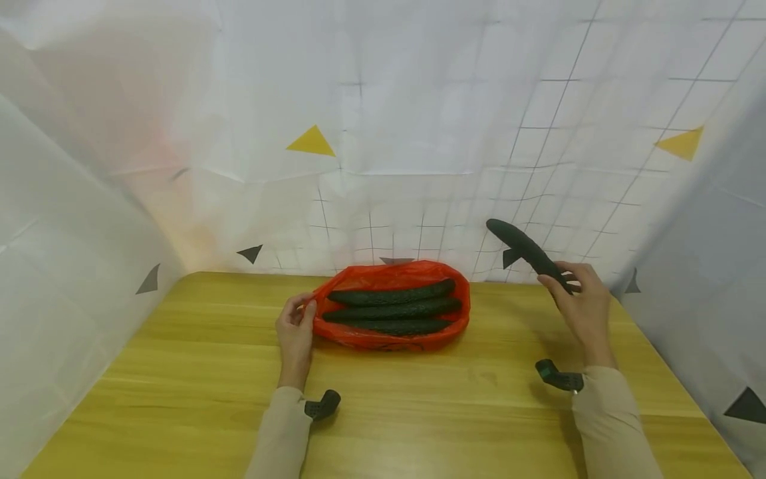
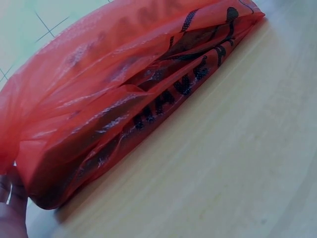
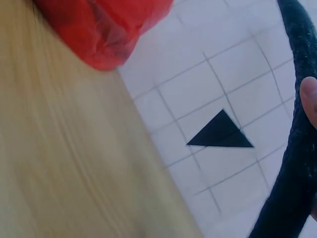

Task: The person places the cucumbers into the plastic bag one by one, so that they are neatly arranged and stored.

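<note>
A red plastic bag lies on the table with its mouth spread, and three dark green cucumbers are side by side in it. My left hand pinches the bag's left edge between thumb and fingers. In the left wrist view, dark lettering shows on the side of the bag. Raised above the table on the right, another cucumber is gripped near its lower end by my right hand; it slants up to the left. The right wrist view shows a thumb lying along this cucumber.
The wooden table runs back to a white sheet wall with grid lines. White sheets also stand at left and right. Yellow and black triangles mark the walls. Each wrist carries a small black camera.
</note>
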Motion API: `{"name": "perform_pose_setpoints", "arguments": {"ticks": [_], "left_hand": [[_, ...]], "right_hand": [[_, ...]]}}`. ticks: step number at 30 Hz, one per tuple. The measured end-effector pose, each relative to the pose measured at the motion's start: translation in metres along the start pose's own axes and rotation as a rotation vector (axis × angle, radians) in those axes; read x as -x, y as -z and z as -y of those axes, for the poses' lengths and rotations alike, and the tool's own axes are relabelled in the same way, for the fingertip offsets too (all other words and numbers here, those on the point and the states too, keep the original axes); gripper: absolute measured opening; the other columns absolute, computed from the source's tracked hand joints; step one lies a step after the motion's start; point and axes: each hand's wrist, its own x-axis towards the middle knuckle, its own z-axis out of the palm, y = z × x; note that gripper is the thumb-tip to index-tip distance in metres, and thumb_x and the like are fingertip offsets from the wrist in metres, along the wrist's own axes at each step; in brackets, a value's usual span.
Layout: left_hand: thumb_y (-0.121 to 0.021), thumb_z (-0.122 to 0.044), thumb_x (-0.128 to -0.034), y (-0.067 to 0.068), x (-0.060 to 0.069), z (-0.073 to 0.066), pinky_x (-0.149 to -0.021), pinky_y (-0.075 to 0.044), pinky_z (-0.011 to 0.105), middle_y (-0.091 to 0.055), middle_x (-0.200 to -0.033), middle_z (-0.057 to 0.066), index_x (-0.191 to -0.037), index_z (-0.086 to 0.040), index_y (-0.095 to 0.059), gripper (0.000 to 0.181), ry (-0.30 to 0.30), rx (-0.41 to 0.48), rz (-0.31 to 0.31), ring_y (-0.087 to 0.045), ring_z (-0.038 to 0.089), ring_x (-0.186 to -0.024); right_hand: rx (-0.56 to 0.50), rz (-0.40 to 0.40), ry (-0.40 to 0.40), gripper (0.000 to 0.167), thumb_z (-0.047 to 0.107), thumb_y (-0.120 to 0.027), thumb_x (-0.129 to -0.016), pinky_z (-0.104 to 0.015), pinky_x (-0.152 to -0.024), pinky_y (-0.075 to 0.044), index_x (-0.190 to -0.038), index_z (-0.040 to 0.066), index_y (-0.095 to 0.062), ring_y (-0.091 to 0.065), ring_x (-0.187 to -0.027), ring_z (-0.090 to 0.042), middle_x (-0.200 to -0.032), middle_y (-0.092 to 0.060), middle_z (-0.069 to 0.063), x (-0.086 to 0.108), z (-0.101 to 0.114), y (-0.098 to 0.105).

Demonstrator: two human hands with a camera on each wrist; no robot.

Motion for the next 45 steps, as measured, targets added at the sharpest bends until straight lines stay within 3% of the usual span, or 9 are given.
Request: {"name": "perform_pose_setpoints", "arguments": {"ticks": [7,17,24,28,37,40,45], "left_hand": [[-0.064,-0.019,-0.0896,0.001,-0.001,0.001,-0.076,-0.049,0.014,-0.058,-0.109,0.002,-0.111,-0.009,-0.064,0.024,0.026,-0.011,0.012,-0.055,0.015,-0.090],[-0.064,-0.019,-0.0899,0.001,-0.002,0.001,-0.075,-0.049,0.014,-0.059,-0.109,0.002,-0.112,-0.010,-0.064,0.024,0.042,-0.018,0.009,-0.055,0.014,-0.089],[-0.062,-0.011,-0.0907,0.000,0.002,-0.013,-0.074,-0.049,0.014,-0.059,-0.110,0.003,-0.113,-0.005,-0.063,0.023,0.053,0.007,0.028,-0.055,0.015,-0.089],[-0.060,-0.009,-0.0913,-0.001,0.007,-0.022,-0.074,-0.049,0.013,-0.058,-0.111,0.005,-0.115,-0.002,-0.062,0.025,0.039,-0.023,0.037,-0.055,0.013,-0.088],[-0.064,-0.018,-0.0897,-0.001,-0.002,0.001,-0.073,-0.049,0.013,-0.060,-0.110,0.001,-0.111,-0.009,-0.065,0.022,0.003,-0.017,0.007,-0.056,0.012,-0.086],[-0.064,-0.018,-0.0898,-0.004,-0.002,0.003,-0.072,-0.049,0.014,-0.060,-0.109,0.002,-0.110,-0.009,-0.065,0.022,0.005,-0.013,-0.001,-0.056,0.013,-0.086],[-0.062,-0.019,-0.0909,-0.011,0.000,0.005,-0.076,-0.050,0.014,-0.060,-0.109,0.000,-0.110,-0.011,-0.064,0.021,0.075,0.021,-0.009,-0.056,0.015,-0.092]], "right_hand": [[-0.047,-0.010,-0.019,0.037,0.019,-0.079,-0.077,-0.002,-0.070,-0.041,-0.111,0.010,-0.067,-0.053,-0.085,0.006,-0.094,-0.054,0.016,-0.004,0.016,0.001],[-0.137,-0.029,-0.068,0.039,0.018,-0.080,-0.075,-0.004,-0.068,-0.044,-0.111,0.012,-0.066,-0.058,-0.088,0.005,-0.094,-0.060,0.020,-0.010,0.041,0.006],[-0.222,-0.086,-0.133,0.035,0.015,-0.077,-0.078,-0.006,-0.070,-0.045,-0.111,0.011,-0.066,-0.059,-0.091,0.002,-0.094,-0.060,0.020,-0.012,0.061,0.010],[-0.312,-0.116,-0.097,0.035,0.010,-0.075,-0.079,-0.009,-0.068,-0.048,-0.111,0.006,-0.064,-0.061,-0.088,-0.002,-0.093,-0.061,0.016,-0.013,0.073,0.011],[-0.670,-0.147,-0.044,0.028,-0.005,-0.070,-0.078,-0.014,-0.070,-0.053,-0.105,-0.003,-0.063,-0.066,-0.085,-0.009,-0.091,-0.063,0.001,-0.011,0.099,0.013],[-0.685,-0.141,-0.037,0.026,-0.005,-0.070,-0.078,-0.014,-0.071,-0.053,-0.104,-0.003,-0.063,-0.067,-0.087,-0.009,-0.090,-0.063,0.001,-0.011,0.099,0.009],[-0.649,-0.119,0.011,0.025,-0.005,-0.069,-0.078,-0.013,-0.068,-0.053,-0.102,-0.003,-0.062,-0.066,-0.086,-0.008,-0.087,-0.061,0.002,-0.010,0.102,0.002]]}}
